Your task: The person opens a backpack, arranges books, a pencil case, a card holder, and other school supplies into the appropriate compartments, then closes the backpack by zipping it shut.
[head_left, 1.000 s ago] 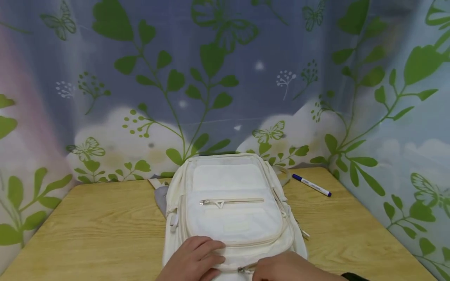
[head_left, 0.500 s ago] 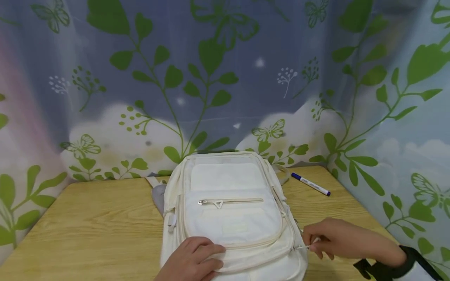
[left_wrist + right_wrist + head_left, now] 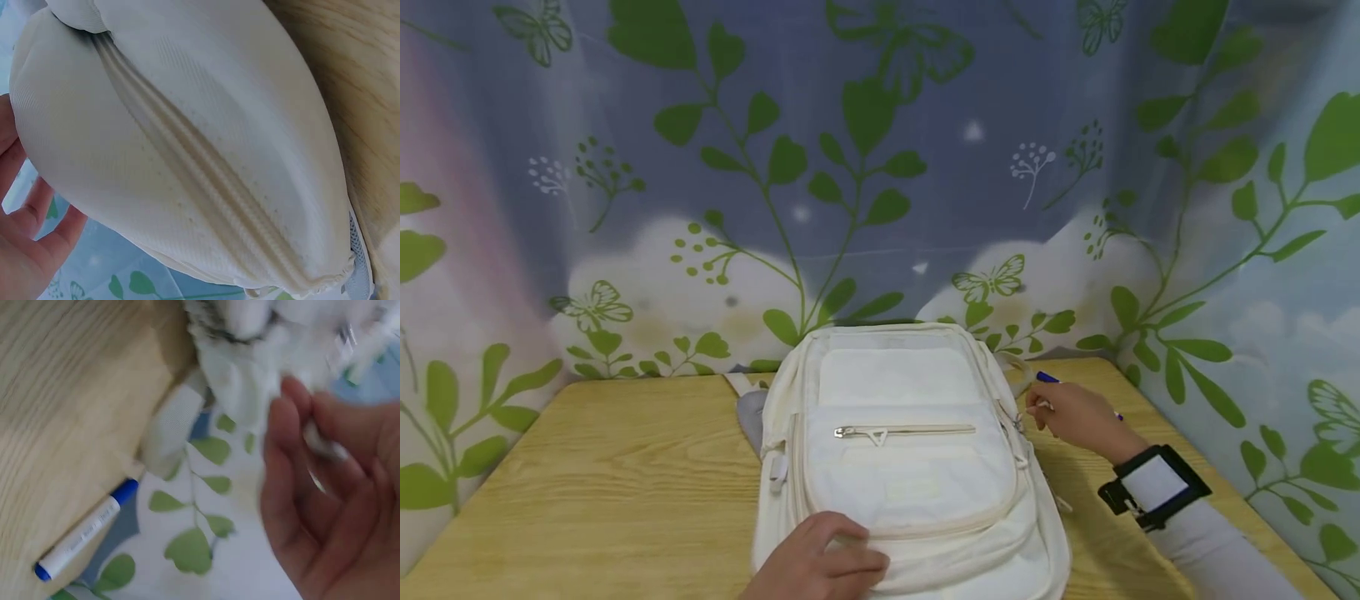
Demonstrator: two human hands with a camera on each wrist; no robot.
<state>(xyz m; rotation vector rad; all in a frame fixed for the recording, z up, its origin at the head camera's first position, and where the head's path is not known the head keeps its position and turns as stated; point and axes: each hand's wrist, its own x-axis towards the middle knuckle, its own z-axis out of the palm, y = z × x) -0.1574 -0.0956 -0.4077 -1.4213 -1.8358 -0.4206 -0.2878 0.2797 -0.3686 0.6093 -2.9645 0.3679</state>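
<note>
A cream backpack [image 3: 898,467] lies on its back on the table, its front pocket with a short horizontal zipper [image 3: 906,431] facing up. My left hand [image 3: 823,557] rests on its lower front; in the left wrist view the loosely spread fingers [image 3: 59,240] touch the bag's edge. At the bag's right side my right hand [image 3: 1078,421] pinches a zipper pull [image 3: 325,447] between thumb and curled fingers. The right wrist view is blurred there. The curved zipper line along the bag's lower right side trails behind the right hand.
A white marker with blue ends [image 3: 87,531] lies on the wooden table [image 3: 625,475] right of the bag, partly behind my right hand in the head view. A grey shoulder strap [image 3: 750,421] sticks out at the left. A leaf-patterned curtain [image 3: 880,167] stands behind the table.
My right hand has moved from the bag's bottom front around its lower right corner and up the right side, drawing the zipper pull along. The left hand has stayed on the lower front.
</note>
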